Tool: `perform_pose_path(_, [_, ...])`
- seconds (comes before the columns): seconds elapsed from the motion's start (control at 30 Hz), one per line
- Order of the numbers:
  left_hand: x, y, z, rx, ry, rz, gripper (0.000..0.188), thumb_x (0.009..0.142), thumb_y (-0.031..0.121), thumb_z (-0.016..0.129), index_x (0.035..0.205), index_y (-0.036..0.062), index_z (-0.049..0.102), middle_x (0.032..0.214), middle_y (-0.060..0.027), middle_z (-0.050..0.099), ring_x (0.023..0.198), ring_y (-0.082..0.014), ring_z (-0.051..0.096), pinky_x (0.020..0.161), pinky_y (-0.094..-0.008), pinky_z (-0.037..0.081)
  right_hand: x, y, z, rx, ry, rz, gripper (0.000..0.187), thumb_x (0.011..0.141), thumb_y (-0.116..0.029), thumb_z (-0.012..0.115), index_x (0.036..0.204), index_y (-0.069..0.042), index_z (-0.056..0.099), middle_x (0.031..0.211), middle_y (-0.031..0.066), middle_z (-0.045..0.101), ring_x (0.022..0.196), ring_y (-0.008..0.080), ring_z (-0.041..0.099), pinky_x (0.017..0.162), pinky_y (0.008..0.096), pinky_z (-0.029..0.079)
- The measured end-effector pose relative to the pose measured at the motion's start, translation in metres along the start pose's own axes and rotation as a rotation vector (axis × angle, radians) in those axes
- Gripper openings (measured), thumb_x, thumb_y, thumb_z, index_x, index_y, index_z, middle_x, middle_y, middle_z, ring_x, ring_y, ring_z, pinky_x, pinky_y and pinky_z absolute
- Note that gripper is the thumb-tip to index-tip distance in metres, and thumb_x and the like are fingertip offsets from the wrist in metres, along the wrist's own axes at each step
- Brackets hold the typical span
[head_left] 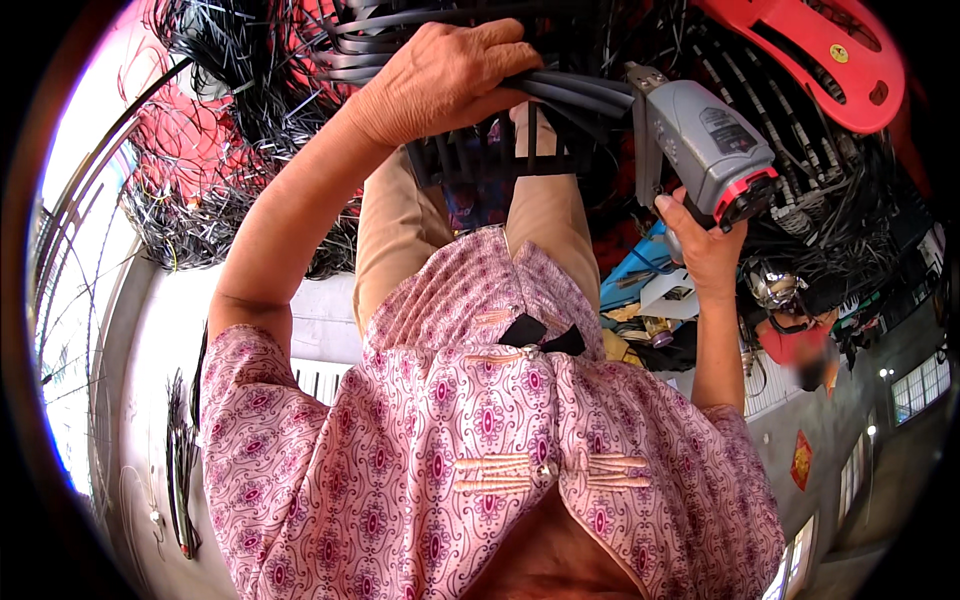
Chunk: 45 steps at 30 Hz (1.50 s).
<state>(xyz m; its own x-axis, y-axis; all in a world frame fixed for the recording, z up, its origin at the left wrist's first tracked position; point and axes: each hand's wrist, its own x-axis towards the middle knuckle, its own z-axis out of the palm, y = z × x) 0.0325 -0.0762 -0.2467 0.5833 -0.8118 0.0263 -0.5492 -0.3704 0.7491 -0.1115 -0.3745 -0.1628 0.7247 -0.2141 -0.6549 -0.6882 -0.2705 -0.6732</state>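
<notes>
My left hand (450, 82) is closed around a bundle of dark grey-black flat strips (580, 92), which runs across above my lap to both sides of the fist. Below it hangs a black open frame of strips (470, 155) between my knees. My right hand (708, 245) grips a grey staple gun (708, 140) with a red-edged end cap. The gun's nose is at the right part of the bundle; I cannot tell whether it touches. Its handle and trigger are mostly hidden by the fingers.
Loose black strips (235, 100) lie tangled over red material at the left. A red plastic seat (835, 60) is at the top right, above more black strips (850, 220). A blue object (640, 268) and clutter lie by my right wrist. Another person (795, 340) in red is farther right.
</notes>
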Motion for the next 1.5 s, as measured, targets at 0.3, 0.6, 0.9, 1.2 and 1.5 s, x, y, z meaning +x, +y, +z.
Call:
perform_pose_path(0.3, [-0.021, 0.024, -0.007, 0.020, 0.390, -0.150, 0.020, 0.065, 0.008, 0.070, 0.081, 0.0030, 0.061, 0.122, -0.0115, 0.058, 0.100, -0.0336, 0.058, 0.082, -0.0395, 0.049, 0.001, 0.007, -0.006, -0.062, 0.025, -0.017, 0.020, 0.076, -0.007, 0.079, 0.088, -0.003, 0.063, 0.077, -0.0008, 0.063, 0.064, 0.0069, 0.057, 0.059, 0.0216, 0.045])
perform_pose_path(0.6, [-0.019, 0.073, -0.047, -0.777, 0.070, -0.676, 0.055, 0.100, 0.045, 0.044, 0.085, -0.0020, 0.067, 0.070, -0.0051, 0.062, 0.060, -0.0092, 0.046, 0.059, -0.0271, 0.040, 0.005, 0.005, -0.007, -0.047, 0.022, -0.037, 0.016, 0.078, -0.007, 0.077, 0.086, -0.003, 0.063, 0.073, -0.0009, 0.061, 0.061, 0.0066, 0.054, 0.056, 0.0228, 0.043])
perform_pose_path(0.9, [-0.007, 0.050, -0.009, -0.941, 0.257, -0.741, 0.028, 0.094, 0.028, 0.065, 0.100, 0.0005, 0.067, 0.080, 0.0019, 0.064, 0.080, -0.0043, 0.054, 0.075, -0.0218, 0.046, -0.001, 0.005, -0.004, -0.020, 0.071, -0.004, 0.018, 0.077, -0.008, 0.077, 0.086, -0.002, 0.063, 0.072, -0.0002, 0.061, 0.059, 0.0069, 0.055, 0.055, 0.0227, 0.044])
perform_pose_path(1.2, [-0.006, 0.048, -0.009, -0.935, 0.227, -0.843, 0.017, 0.089, 0.020, 0.070, 0.097, 0.0043, 0.070, 0.071, 0.0058, 0.059, 0.065, -0.0025, 0.050, 0.061, -0.0204, 0.043, -0.006, 0.007, -0.004, 0.029, 0.057, 0.076, 0.021, 0.077, -0.008, 0.078, 0.090, -0.002, 0.063, 0.076, 0.0002, 0.061, 0.061, 0.0071, 0.055, 0.054, 0.0218, 0.044])
perform_pose_path(1.5, [0.003, 0.052, 0.002, -0.462, 0.229, -0.844, 0.028, 0.092, 0.024, 0.062, 0.082, -0.0025, 0.059, 0.058, -0.0129, 0.042, 0.054, -0.0137, 0.036, 0.052, -0.0311, 0.039, -0.005, 0.017, 0.001, -0.014, 0.097, -0.116, 0.025, 0.075, -0.007, 0.080, 0.092, -0.001, 0.062, 0.082, 0.0016, 0.064, 0.070, 0.0099, 0.060, 0.065, 0.0234, 0.048])
